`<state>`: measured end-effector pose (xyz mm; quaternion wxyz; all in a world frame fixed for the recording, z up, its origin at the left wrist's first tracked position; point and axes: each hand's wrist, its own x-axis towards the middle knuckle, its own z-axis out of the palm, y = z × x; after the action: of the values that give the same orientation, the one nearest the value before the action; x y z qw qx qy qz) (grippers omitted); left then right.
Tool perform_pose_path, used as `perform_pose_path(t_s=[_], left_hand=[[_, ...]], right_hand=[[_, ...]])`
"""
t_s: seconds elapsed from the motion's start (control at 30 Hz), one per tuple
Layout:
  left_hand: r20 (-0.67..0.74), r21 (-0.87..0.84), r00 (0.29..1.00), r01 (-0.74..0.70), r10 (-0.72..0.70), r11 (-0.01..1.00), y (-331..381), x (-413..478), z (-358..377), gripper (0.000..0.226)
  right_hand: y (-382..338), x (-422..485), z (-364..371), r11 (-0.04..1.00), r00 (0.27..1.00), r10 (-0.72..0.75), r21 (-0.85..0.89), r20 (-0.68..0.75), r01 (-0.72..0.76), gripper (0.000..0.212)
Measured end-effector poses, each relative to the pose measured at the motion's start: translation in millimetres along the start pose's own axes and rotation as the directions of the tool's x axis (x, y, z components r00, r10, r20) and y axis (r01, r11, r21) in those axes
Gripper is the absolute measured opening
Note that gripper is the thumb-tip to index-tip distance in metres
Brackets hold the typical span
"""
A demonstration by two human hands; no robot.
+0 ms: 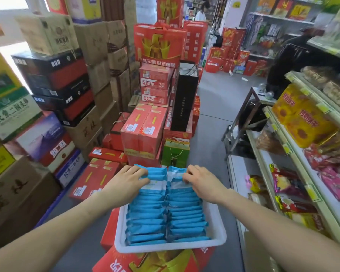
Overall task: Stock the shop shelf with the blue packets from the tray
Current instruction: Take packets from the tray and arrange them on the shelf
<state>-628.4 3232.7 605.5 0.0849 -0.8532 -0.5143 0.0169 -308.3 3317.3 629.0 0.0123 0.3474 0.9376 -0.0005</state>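
At the far left rise stacked brown cardboard cartons (98, 46), matte and square-edged, with glossy black-and-red boxes (57, 75) piled in front of them. Nearer the middle stand shiny red cartons (143, 130), printed in gold and shrink-wrapped, stepping down toward the floor. The left hand (126, 181) reaches forward over the far end of the left row of blue packets (149, 222). Its fingers curl over their top edges and its thumb presses the near face, so it grasps a small bunch of them. The packets are flat, crinkled foil pouches standing on edge in two tight rows. They fill a white rectangular plastic tray (169, 247) with smooth, rounded rims. The tray rests on a red gift box (155, 262) with gold print. The right hand (202, 181) mirrors the other at the far end of the right row, with fingertips bent down and pinching the tops of a few packets. Beyond the tray sit a green paper bag (175, 154) with cord handles and a tall black paper bag (183, 103). To the right runs the pale metal shop shelf (287, 149), its tiers edged with price strips and loaded with glossy yellow packs (302, 118) and other wrapped snacks.
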Motion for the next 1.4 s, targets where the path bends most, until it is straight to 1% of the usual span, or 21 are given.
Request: perform_pose_path(t_s=[0.07, 0.2, 0.27, 0.33, 0.4, 0.5, 0.57, 0.63, 0.7, 0.77, 0.87, 0.93, 1.0, 1.17, 1.23, 1.3, 1.4], left_hand=[[0.002, -0.051, 1.0, 0.008, -0.008, 0.999, -2.3, 5.0, -2.3, 0.029], [0.033, -0.196, 0.999, -0.032, 0.04, 0.98, -4.3, 20.8, -9.5, 0.022], [0.089, -0.246, 0.989, -0.091, 0.116, 0.965, -3.9, 27.9, -8.5, 0.022], [0.135, -0.263, 0.976, -0.13, 0.17, 0.956, -3.6, 32.9, -5.3, 0.03], [0.159, -0.289, 0.973, -0.118, 0.169, 0.95, -6.5, 35.8, -4.7, 0.035], [0.187, -0.42, 0.969, -0.071, 0.163, 0.905, -13.5, 46.0, -20.5, 0.035], [0.166, -0.513, 0.974, -0.046, 0.152, 0.857, -15.8, 60.2, -46.3, 0.034], [0.118, -0.572, 0.978, -0.073, 0.17, 0.817, -13.4, 83.6, -80.7, 0.031], [0.071, -0.609, 0.975, -0.126, 0.212, 0.783, -5.5, 115.2, -118.8, 0.028], [0.009, -0.631, 0.965, -0.198, 0.262, 0.75, 8.2, 154.0, -159.2, 0.031], [-0.102, -0.625, 0.931, -0.333, 0.349, 0.706, 41.8, 215.7, -221.8, 0.037], [-0.153, -0.624, 0.906, -0.398, 0.394, 0.673, 74.8, 254.9, -266.6, 0.039], [-0.201, -0.608, 0.869, -0.472, 0.452, 0.638, 114.2, 289.7, -311.4, 0.04], [-0.314, -0.547, 0.734, -0.658, 0.602, 0.517, 231.8, 360.4, -413.5, 0.042], [-0.354, -0.559, 0.681, -0.703, 0.641, 0.439, 284.3, 378.7, -447.0, 0.042], [-0.384, -0.574, 0.62, -0.74, 0.684, 0.349, 336.3, 391.7, -476.1, 0.04], [-0.415, -0.553, 0.534, -0.791, 0.736, 0.262, 409.4, 403.8, -513.9, 0.038]], right_hand=[[2.2, 0.3, -0.7, 1.0, 0.999, -0.004, 0.027, 0.032, 0.004, 0.019], [6.2, 4.9, -3.0, 1.0, 0.992, -0.023, 0.023, 0.128, 0.02, 0.033], [10.7, 5.1, -3.7, 0.997, 0.989, -0.032, 0.072, 0.141, 0.022, 0.038], [16.5, 2.7, -5.4, 0.987, 0.986, -0.035, 0.162, 0.164, 0.008, 0.042], [24.4, -2.0, -10.6, 0.971, 0.99, -0.027, 0.237, 0.141, -0.008, 0.039], [37.2, -14.8, -34.1, 0.954, 0.998, 0.009, 0.299, 0.068, -0.029, 0.036], [46.2, -27.1, -62.6, 0.94, 0.998, 0.052, 0.335, 0.036, -0.061, 0.039], [58.1, -43.9, -97.3, 0.932, 0.995, 0.098, 0.349, 0.011, -0.096, 0.04], [72.5, -65.9, -135.5, 0.931, 0.99, 0.14, 0.342, -0.009, -0.128, 0.039], [89.1, -94.8, -174.3, 0.927, 0.981, 0.188, 0.337, -0.046, -0.162, 0.037], [112.9, -150.9, -232.7, 0.927, 0.96, 0.269, 0.293, -0.082, -0.235, 0.038], [128.3, -199.2, -272.1, 0.909, 0.929, 0.357, 0.266, -0.098, -0.321, 0.041], [138.8, -254.0, -312.5, 0.876, 0.893, 0.436, 0.281, -0.112, -0.392, 0.042], [151.4, -399.1, -399.5, 0.79, 0.781, 0.599, 0.287, -0.174, -0.542, 0.041], [151.4, -460.1, -426.8, 0.737, 0.712, 0.671, 0.281, -0.205, -0.614, 0.043], [149.0, -521.0, -448.7, 0.67, 0.625, 0.742, 0.289, -0.244, -0.683, 0.046], [145.7, -605.8, -470.1, 0.574, 0.492, 0.817, 0.337, -0.302, -0.747, 0.047]])
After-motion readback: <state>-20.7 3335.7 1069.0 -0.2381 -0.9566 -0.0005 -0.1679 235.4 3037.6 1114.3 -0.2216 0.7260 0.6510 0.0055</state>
